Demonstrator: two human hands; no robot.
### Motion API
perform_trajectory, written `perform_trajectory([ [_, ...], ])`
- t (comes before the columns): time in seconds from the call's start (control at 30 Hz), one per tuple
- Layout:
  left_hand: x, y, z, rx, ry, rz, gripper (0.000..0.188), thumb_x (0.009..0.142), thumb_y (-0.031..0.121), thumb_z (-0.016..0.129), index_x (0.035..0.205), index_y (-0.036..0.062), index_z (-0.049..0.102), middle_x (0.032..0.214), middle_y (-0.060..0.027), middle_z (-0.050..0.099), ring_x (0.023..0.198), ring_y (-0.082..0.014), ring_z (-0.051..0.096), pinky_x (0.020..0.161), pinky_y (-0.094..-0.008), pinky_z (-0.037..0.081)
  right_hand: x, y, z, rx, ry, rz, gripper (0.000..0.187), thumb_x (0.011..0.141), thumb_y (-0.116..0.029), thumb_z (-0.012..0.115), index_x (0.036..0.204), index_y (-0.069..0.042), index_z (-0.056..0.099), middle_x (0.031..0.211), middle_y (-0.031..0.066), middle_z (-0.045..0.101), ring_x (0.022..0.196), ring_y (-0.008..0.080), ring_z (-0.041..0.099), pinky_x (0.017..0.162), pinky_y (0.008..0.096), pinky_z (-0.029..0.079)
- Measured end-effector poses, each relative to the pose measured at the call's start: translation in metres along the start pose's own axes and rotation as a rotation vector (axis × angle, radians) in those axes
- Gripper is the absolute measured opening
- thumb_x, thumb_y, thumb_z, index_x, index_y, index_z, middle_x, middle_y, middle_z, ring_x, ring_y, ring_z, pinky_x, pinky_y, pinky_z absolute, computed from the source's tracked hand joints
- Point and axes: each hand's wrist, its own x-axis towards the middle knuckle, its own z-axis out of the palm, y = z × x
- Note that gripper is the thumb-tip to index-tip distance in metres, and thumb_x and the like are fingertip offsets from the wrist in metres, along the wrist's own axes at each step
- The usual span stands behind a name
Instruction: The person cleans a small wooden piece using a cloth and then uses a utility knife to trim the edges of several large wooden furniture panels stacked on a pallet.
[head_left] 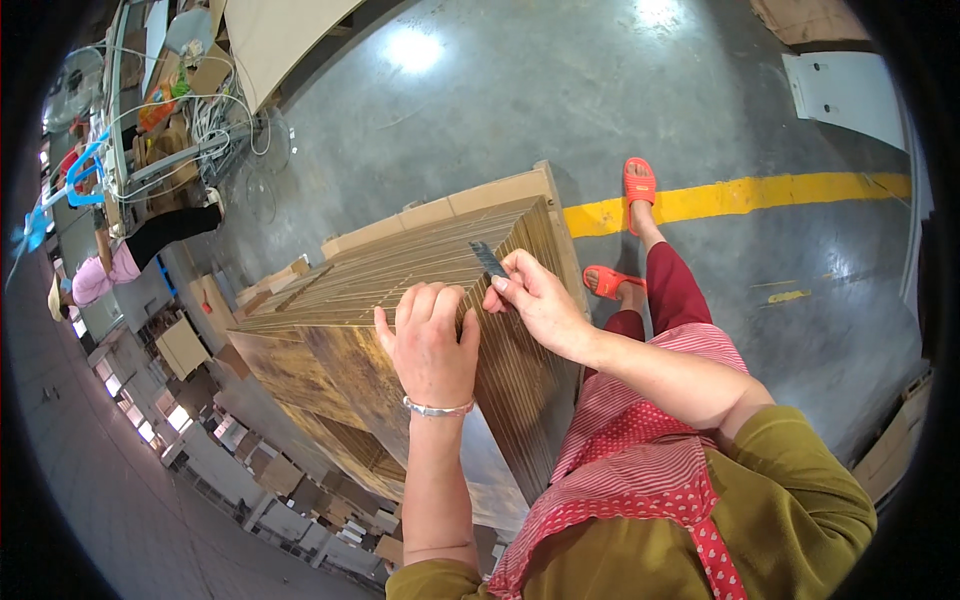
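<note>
Stack of wood-grain panels [310, 365] stands mid-scene, many thin boards packed face to face on edge, their narrow edges showing along the top and the right side; the near-left face is brown and mottled. Left hand [432, 345] lies over the upper edge of the stack, fingers bent, thumb toward the right; cannot tell whether it pinches any board. Right hand [540, 305], just beside it on the right, grasps a dark flat strip [487, 259] between thumb and fingers, its free end pointing far-left above the board edges. Cardboard edging [440, 212] runs along the far side of the stack. Grey floor [480, 110] beyond, with a yellow line [740, 200] running right from the stack. Another person [115, 268] stands well apart at the far left.
</note>
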Motion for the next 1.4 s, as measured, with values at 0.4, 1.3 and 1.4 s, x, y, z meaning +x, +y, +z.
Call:
perform_trajectory([
  [0.4,-0.002,-0.005,0.007,-0.009,0.049,0.038,0.029,0.073,0.014,0.070,0.101,0.0133,0.061,0.109,-0.0040,0.060,0.120,-0.0282,0.046,0.104,-0.0520,0.026,0.004,-0.001,-0.007,0.006,-0.002,0.021,0.008,0.096,-0.009,0.042,0.095,-0.001,0.046,0.081,0.0070,0.062,0.074,0.0126,0.059,0.071,0.0264,0.049],
  [1.3,-0.034,-0.057,0.032,-0.243,0.396,-0.052,0.055,0.089,0.053,0.049,0.118,0.0058,0.051,0.127,-0.0134,0.045,0.127,-0.0385,0.032,0.103,-0.0519,0.024,0.024,-0.012,-0.022,-0.768,-0.044,0.025,0.014,0.095,-0.017,0.045,0.092,-0.003,0.047,0.063,0.0100,0.058,0.066,0.0264,0.060,0.063,0.0398,0.044],
  [1.4,-0.034,-0.057,0.036,-0.253,0.424,-0.050,0.060,0.084,0.060,0.052,0.114,0.0076,0.052,0.123,-0.0122,0.046,0.126,-0.0393,0.032,0.103,-0.0538,0.023,0.022,-0.012,-0.019,-0.750,-0.025,0.044,0.014,0.095,-0.017,0.045,0.092,-0.003,0.047,0.064,0.0096,0.059,0.066,0.0263,0.060,0.062,0.0392,0.044],
])
